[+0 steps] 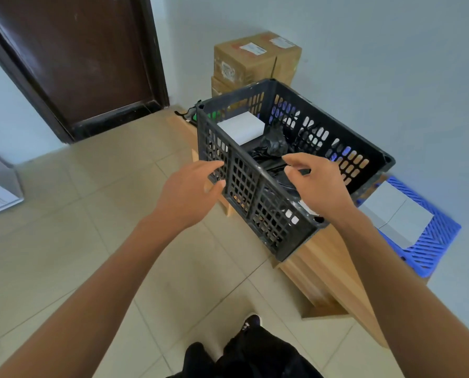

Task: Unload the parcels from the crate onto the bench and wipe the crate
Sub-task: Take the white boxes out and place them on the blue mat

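A black slatted plastic crate (pixel 258 203) stands on a low wooden bench (pixel 326 268). Inside it lie a white box parcel (pixel 241 129) at the far end and black plastic-wrapped parcels (pixel 274 144) in the middle. My left hand (pixel 189 192) hovers just outside the crate's near wall, its fingers loosely spread and holding nothing. Above the crate's near rim my right hand (pixel 315 181) reaches over the black parcels with fingers relaxed and empty.
A blue plastic crate lid (pixel 432 241) with two white boxes (pixel 397 214) on it lies to the right. Stacked cardboard boxes (pixel 252 61) stand behind the crate against the wall. A dark door (pixel 72 64) is at the far left. Tiled floor spreads on the left.
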The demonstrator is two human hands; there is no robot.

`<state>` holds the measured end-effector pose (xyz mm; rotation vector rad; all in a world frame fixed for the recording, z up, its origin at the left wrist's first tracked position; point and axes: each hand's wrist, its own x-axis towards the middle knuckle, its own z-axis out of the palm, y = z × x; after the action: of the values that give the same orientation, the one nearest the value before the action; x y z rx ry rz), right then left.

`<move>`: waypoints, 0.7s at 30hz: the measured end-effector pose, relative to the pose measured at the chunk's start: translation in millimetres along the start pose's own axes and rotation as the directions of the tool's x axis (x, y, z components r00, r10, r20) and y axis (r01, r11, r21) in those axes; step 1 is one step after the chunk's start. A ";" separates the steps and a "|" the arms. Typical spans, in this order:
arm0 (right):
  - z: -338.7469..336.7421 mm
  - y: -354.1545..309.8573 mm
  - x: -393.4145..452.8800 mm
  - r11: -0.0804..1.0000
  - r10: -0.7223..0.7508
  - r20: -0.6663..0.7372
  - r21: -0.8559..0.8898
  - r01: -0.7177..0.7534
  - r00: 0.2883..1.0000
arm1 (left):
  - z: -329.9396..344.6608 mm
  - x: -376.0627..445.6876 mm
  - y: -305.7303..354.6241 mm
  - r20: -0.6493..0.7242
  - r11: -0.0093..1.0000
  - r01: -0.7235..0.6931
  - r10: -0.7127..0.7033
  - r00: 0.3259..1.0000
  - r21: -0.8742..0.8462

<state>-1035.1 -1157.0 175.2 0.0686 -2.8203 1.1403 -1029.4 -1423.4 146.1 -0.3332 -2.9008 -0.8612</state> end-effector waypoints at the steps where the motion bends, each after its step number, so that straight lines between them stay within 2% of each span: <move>1: 1.3 -0.3 8.8 1.000 0.011 0.011 -0.006 -0.011 1.000 | -0.3 6.0 -5.0 0.001 1.000 0.003 -0.003 1.000 -0.004; 9: 18.4 13.3 103.6 0.997 0.047 0.178 -0.064 -0.037 0.983 | 3.1 87.5 -29.2 0.025 0.999 0.004 -0.003 1.000 -0.035; 12: 21.8 22.9 146.8 0.989 0.097 0.270 -0.130 -0.064 0.958 | 7.7 127.2 -30.4 0.067 1.000 -0.019 0.020 0.998 -0.019; 17: 35.3 32.5 203.5 0.986 0.146 0.352 -0.131 -0.106 0.925 | 14.3 190.8 -31.5 0.119 0.998 -0.055 0.051 0.992 0.038; 21: 39.8 46.7 230.2 0.976 0.210 0.403 -0.134 -0.170 0.891 | 16.1 237.9 -28.9 0.174 1.000 -0.028 0.029 0.984 -0.008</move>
<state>-1270.6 -1152.2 139.4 0.0296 -3.3208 1.1409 -1267.8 -1395.2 154.2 -0.4729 -3.0445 -0.8773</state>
